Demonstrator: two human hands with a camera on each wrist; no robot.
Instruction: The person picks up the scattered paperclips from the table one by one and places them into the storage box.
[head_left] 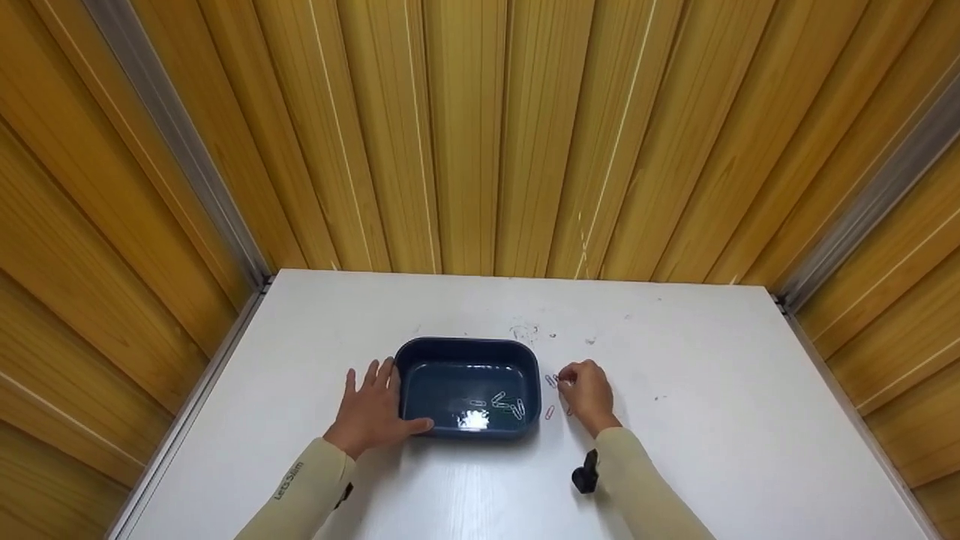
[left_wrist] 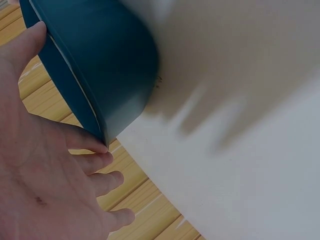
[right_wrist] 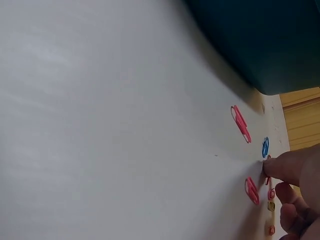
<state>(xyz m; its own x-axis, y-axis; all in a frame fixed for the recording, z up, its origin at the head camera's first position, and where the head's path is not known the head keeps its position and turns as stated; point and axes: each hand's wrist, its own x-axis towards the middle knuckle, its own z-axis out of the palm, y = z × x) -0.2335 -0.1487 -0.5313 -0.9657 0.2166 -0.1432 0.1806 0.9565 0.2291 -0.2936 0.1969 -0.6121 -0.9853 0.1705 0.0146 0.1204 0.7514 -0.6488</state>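
A dark blue rectangular tray (head_left: 480, 433) stands on the table with several paper clips (head_left: 499, 405) lying in its right part. My left hand (head_left: 371, 412) rests against its left side, fingers spread and the thumb over the front rim. In the left wrist view, the thumb and index finger touch the rim of the tray (left_wrist: 100, 55). Right of the tray, my right hand (head_left: 587, 394) pinches a red paper clip (right_wrist: 267, 181) at the table surface, its fingertips partly covering it. Around them lie a blue clip (right_wrist: 265, 147), two pink clips (right_wrist: 241, 124) and several smaller-looking ones (right_wrist: 271, 206).
The white table (head_left: 720, 420) carries dark smudges (head_left: 523, 330) behind the tray. Wood-patterned panels (head_left: 465, 135) rise at the back and both sides, with metal posts (head_left: 187, 135) at the corners. A black wrist device (head_left: 585, 474) sits by the right sleeve.
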